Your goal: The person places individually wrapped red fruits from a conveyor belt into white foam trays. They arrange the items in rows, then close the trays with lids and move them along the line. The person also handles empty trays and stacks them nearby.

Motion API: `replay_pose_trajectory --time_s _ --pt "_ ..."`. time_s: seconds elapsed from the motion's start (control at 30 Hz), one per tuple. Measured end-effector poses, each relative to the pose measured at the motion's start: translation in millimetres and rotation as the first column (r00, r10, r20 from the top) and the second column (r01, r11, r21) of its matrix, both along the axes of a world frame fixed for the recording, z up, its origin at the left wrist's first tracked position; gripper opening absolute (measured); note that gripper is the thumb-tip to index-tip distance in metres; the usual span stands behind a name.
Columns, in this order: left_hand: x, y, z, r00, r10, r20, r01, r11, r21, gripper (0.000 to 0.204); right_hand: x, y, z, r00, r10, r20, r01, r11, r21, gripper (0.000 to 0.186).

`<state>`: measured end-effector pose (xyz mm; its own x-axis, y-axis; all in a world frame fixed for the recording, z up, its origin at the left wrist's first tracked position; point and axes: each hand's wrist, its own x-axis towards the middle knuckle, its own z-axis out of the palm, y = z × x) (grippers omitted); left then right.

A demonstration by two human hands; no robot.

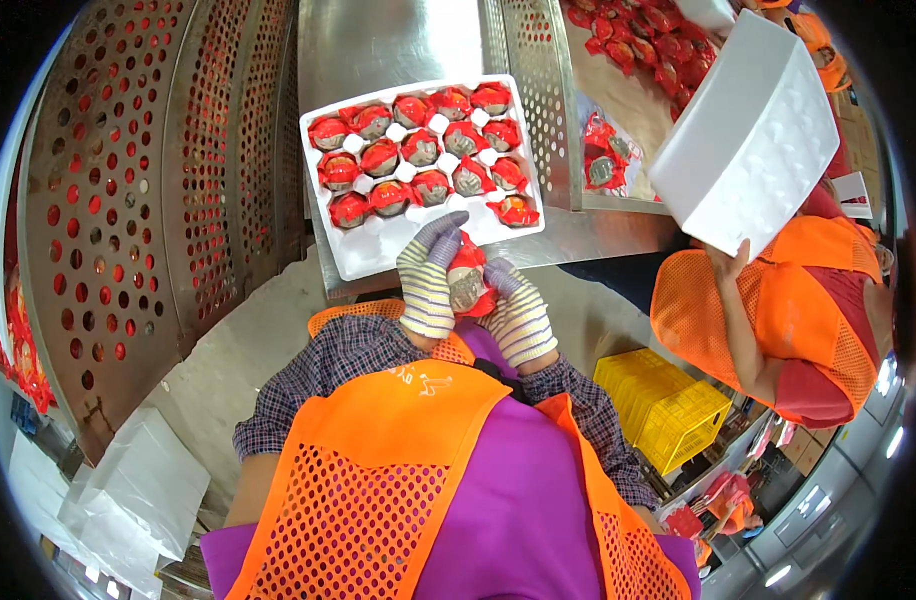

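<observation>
Both my hands, in striped knit gloves, are in front of my chest around a round item in red-and-clear wrapping (468,282); its grey-brown middle shows, but its kind is not clear. My left hand (431,275) grips it from the left, with the index finger reaching over the tray's near edge. On the right side, the fingers of my right hand (519,314) are closed against the wrapping. Just beyond lies a white foam tray (363,247), tilted a little, with rows of similar red-wrapped items (421,147) in its pockets. One such item (514,211) sits at the near right corner.
Perforated metal panels (108,210) curve along the left. Beneath the tray is a metal surface (388,40). At right, a person in an orange vest (768,310) holds a white foam tray (753,130). A yellow crate (658,405) and white plastic sheeting (138,490) are lower down.
</observation>
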<state>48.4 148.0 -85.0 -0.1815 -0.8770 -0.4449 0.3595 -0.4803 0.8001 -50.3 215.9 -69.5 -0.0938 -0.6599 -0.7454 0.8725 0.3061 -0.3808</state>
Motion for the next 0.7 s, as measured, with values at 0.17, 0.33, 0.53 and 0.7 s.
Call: replay_pose_trajectory --time_s 0.17,0.33,0.53,0.7 --pt "1.5 -6.8 9.0 0.999 -0.023 0.038 0.024 1.000 -0.015 0.031 15.6 -8.6 24.8 0.944 -0.019 -0.330 0.004 0.999 -0.047 0.030" --pt "0.8 -3.2 -7.4 0.994 0.028 0.106 -0.022 0.998 -0.062 0.029 25.5 -11.0 44.1 0.760 0.225 -0.610 -0.302 0.953 -0.024 0.053" --pt "5.0 -2.9 -8.8 0.999 -0.019 -0.039 0.023 0.992 0.122 0.035 22.6 -12.7 50.2 0.612 0.333 -0.718 -0.388 0.917 0.095 0.057" --pt "30.8 -2.0 -16.1 0.919 -0.379 0.105 0.355 0.914 0.197 0.040 15.0 -13.5 49.0 0.719 0.278 -0.637 -0.312 0.948 0.061 0.052"
